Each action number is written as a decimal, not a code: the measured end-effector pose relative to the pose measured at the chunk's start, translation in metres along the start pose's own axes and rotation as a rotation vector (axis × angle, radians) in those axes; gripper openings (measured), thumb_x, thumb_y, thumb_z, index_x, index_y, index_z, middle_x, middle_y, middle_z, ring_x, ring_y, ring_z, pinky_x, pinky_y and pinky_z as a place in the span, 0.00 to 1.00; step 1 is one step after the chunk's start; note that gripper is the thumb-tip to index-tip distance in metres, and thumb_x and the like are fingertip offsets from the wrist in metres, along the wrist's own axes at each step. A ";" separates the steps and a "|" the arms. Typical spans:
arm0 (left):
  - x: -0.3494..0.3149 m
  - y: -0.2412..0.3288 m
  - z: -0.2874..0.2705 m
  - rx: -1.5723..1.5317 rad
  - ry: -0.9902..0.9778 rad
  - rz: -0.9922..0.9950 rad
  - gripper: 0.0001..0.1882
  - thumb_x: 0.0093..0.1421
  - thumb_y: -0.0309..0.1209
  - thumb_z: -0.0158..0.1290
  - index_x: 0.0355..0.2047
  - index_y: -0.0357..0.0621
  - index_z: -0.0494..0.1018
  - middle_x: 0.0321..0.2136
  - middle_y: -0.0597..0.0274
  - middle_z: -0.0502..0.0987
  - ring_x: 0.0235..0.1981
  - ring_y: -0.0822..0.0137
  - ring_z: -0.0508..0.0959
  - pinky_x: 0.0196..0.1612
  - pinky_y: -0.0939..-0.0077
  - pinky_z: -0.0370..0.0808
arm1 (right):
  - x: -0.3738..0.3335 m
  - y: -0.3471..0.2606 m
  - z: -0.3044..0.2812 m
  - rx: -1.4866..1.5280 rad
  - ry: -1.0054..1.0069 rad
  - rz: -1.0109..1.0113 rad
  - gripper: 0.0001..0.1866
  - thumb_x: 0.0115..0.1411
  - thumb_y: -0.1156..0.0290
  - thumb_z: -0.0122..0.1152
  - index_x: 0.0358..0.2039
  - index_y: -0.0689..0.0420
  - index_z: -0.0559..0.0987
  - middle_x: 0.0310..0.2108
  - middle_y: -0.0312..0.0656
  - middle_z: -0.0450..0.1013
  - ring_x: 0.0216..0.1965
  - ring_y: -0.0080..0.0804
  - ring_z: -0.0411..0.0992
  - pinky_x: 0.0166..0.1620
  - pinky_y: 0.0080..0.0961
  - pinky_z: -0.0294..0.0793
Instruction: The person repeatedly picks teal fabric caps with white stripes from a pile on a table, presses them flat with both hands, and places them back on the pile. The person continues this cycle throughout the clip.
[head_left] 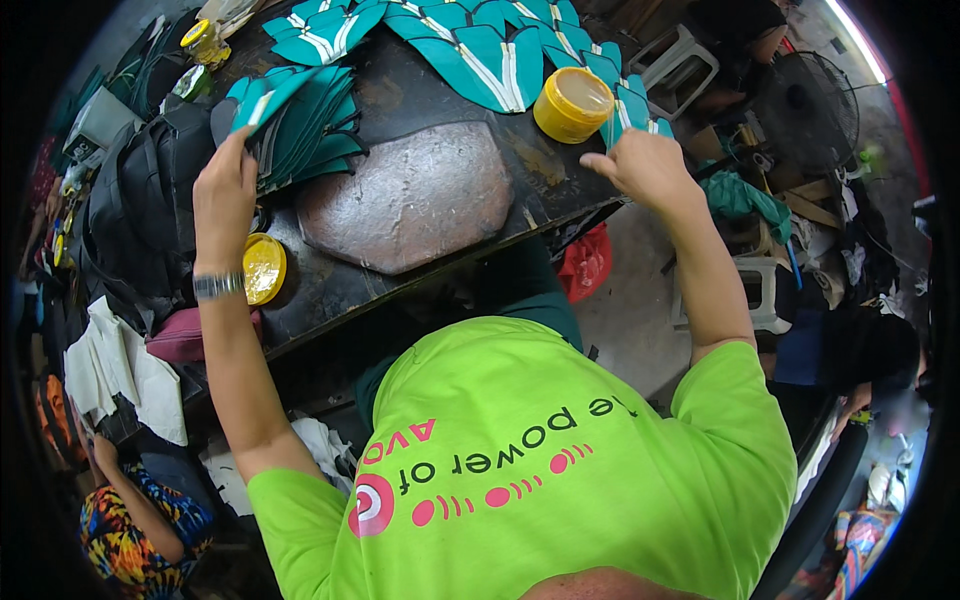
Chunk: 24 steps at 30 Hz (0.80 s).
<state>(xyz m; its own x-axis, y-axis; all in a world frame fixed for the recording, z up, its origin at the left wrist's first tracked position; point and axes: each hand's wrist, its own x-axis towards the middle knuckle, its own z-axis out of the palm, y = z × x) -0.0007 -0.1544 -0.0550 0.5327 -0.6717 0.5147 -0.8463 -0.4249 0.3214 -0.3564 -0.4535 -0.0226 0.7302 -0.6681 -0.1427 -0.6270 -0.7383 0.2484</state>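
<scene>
My left hand (pixel 225 190) is closed on a teal fabric piece with a white strip (pixel 268 102), pinched by its lower end. That piece slants above a fanned stack of teal pieces (pixel 310 130) on the dark table's left part. My right hand (pixel 648 168) is at the table's right edge, thumb stretched out apart from the fingers. Its fingertips, partly hidden, meet the near end of a teal piece (pixel 627 108). Just left of this hand stands a yellow tub (pixel 573 104). Rows of teal pieces with cream V-shaped strips (pixel 475 65) lie across the far side.
A worn flat slab (pixel 410 197) lies on the table (pixel 400 88) before me. A yellow lid or shallow tub (pixel 264 269) is by my left wrist. A black backpack (pixel 150 205) stands left; stools (pixel 680 68) and a fan (pixel 805 105) are right. Another person's arm (pixel 140 500) shows lower left.
</scene>
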 end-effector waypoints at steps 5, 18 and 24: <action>-0.080 0.051 0.004 -0.405 -0.097 0.277 0.22 0.47 0.09 0.53 0.42 0.40 0.77 0.42 0.51 0.81 0.47 0.50 0.81 0.51 0.62 0.77 | -0.023 -0.010 -0.010 0.740 0.052 -0.123 0.29 0.67 0.45 0.55 0.32 0.62 0.86 0.32 0.48 0.78 0.32 0.37 0.76 0.37 0.35 0.73; -0.086 0.081 0.042 -0.253 -0.411 0.106 0.18 0.58 0.26 0.55 0.49 0.46 0.75 0.56 0.54 0.75 0.59 0.51 0.72 0.61 0.58 0.67 | 0.009 -0.129 0.078 0.314 0.356 -0.576 0.31 0.68 0.36 0.42 0.66 0.32 0.70 0.74 0.41 0.50 0.76 0.49 0.36 0.70 0.69 0.28; -0.093 0.081 0.075 0.035 -0.369 0.248 0.28 0.67 0.38 0.43 0.68 0.56 0.62 0.70 0.58 0.60 0.72 0.55 0.55 0.72 0.49 0.48 | 0.014 -0.129 0.082 0.309 0.319 -0.578 0.40 0.62 0.30 0.44 0.72 0.28 0.57 0.76 0.38 0.43 0.77 0.46 0.34 0.70 0.71 0.29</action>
<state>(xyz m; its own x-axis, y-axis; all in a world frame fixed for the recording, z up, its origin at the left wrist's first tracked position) -0.1189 -0.1716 -0.1368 0.2847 -0.9248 0.2525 -0.9513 -0.2400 0.1936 -0.2879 -0.3751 -0.1346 0.9819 -0.1395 0.1283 -0.1313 -0.9888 -0.0710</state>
